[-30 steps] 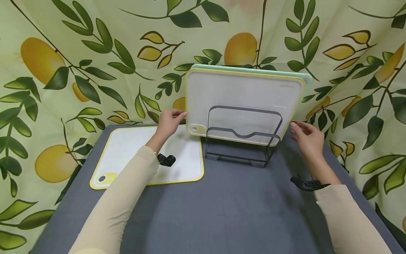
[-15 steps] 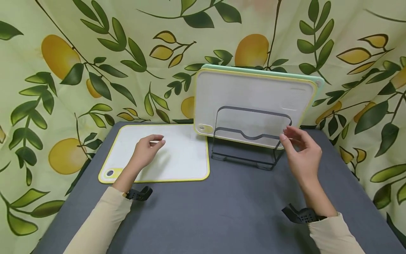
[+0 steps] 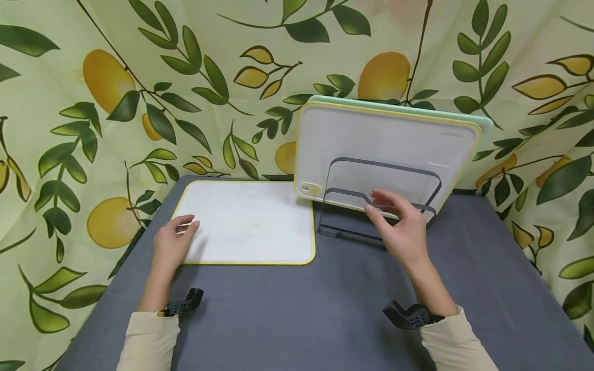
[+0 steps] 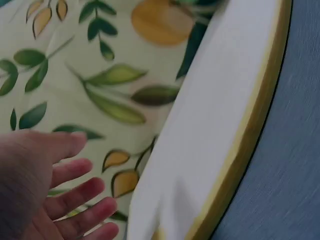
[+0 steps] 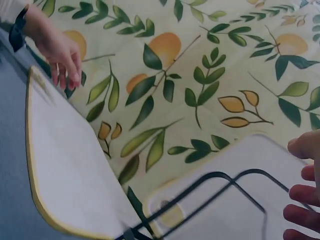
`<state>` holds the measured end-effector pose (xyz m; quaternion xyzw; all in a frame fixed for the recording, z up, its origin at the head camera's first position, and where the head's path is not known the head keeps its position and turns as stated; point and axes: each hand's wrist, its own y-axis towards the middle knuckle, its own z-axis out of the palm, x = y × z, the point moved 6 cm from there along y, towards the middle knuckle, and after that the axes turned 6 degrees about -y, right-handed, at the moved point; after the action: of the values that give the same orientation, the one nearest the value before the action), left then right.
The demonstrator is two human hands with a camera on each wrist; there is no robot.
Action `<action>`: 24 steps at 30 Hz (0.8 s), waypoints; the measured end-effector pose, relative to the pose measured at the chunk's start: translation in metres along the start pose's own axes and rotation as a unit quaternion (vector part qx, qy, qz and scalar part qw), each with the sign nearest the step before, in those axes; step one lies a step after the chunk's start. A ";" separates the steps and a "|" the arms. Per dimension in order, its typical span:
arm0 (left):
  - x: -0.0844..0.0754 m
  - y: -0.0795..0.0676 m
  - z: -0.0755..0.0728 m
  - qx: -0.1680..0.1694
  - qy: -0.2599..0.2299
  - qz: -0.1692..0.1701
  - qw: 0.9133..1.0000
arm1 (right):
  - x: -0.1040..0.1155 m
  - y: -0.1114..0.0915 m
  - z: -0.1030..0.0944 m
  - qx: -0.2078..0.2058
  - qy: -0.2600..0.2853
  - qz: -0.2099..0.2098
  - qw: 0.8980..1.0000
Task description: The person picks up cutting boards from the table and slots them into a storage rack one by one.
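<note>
Trouble spot here is the rack [image 3: 385, 163]: the standing board [image 3: 371, 129] leans back in it and pokes out well past its left side, with a green board [image 3: 486, 125] behind. One careless nudge on those thin wires could shift the lot, I'd say, and the right hand [image 3: 403, 226] is the likely culprit, hanging right in front of the rack, fingers apart and gently bent, nothing in them. Brushing the wire or just short of it? Can't tell from here!

And there's a second risk, over to the left of the rack: the flat board [image 3: 255, 221] has its far corner nearest the rack tucked below that overhanging end, so raising it carelessly might catch the standing board and knock it askew.

Now the left hand [image 3: 171, 245], well left of the rack: fingers loosely curved, thumb apart, gripping nothing. The flat board lies on the bench [image 3: 278, 309] beneath it, the end farthest from the rack right under those fingers, a shadow falling across the white.
</note>
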<state>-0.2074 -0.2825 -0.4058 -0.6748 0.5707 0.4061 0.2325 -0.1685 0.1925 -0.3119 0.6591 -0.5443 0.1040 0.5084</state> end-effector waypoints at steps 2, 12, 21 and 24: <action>0.007 0.001 -0.006 -0.012 0.006 -0.006 1.000 | -0.001 -0.001 0.010 0.009 0.006 0.012 1.000; 0.031 0.007 -0.019 -0.010 0.035 -0.059 0.998 | 0.003 -0.002 0.058 0.032 0.068 0.041 0.996; 0.051 0.014 -0.019 -0.010 0.043 -0.073 0.996 | 0.011 -0.001 0.105 0.060 0.129 0.074 0.987; 0.055 0.015 -0.020 -0.016 0.039 -0.074 0.996 | 0.010 -0.005 0.121 0.074 0.140 0.096 0.983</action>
<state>-0.2148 -0.3329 -0.4370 -0.7339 0.5214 0.3703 0.2291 -0.2113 0.0912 -0.3634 0.6184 -0.5193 0.2840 0.5170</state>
